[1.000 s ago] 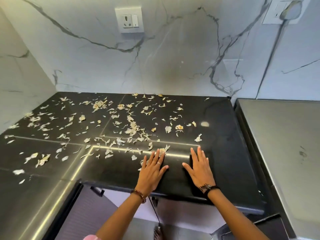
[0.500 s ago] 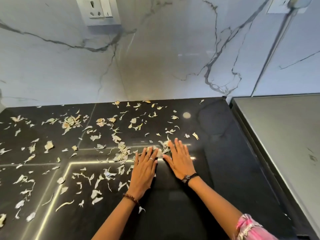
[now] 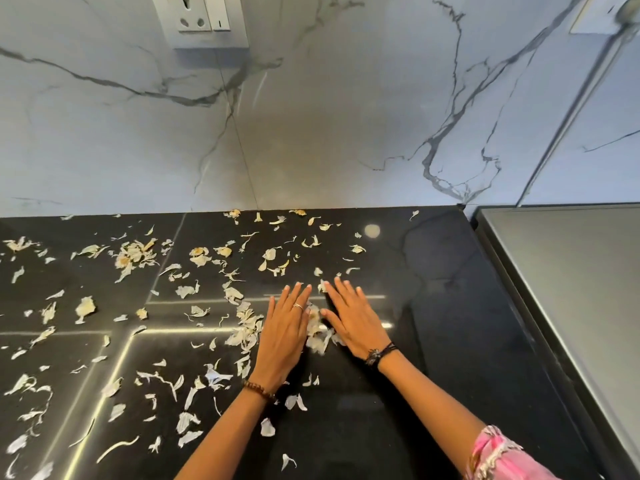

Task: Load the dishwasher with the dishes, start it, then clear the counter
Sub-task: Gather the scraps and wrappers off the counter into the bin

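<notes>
Pale, papery peel scraps (image 3: 136,254) lie scattered over the black counter (image 3: 433,358), thickest at the left and middle. My left hand (image 3: 284,336) and my right hand (image 3: 356,318) lie flat on the counter side by side, fingers straight and pointing toward the wall. A small heap of scraps (image 3: 317,332) is bunched between the two hands. More scraps lie just past my fingertips. No dishes or dishwasher are in view.
A marble-patterned wall (image 3: 329,116) stands behind the counter, with a socket plate (image 3: 201,19) at the top left. A grey steel surface (image 3: 571,271) adjoins the counter on the right. Few scraps lie on the counter's right part.
Both hands have slid from the counter's near edge toward the wall and come closer together, bunching scraps between them. The view has moved in over the counter.
</notes>
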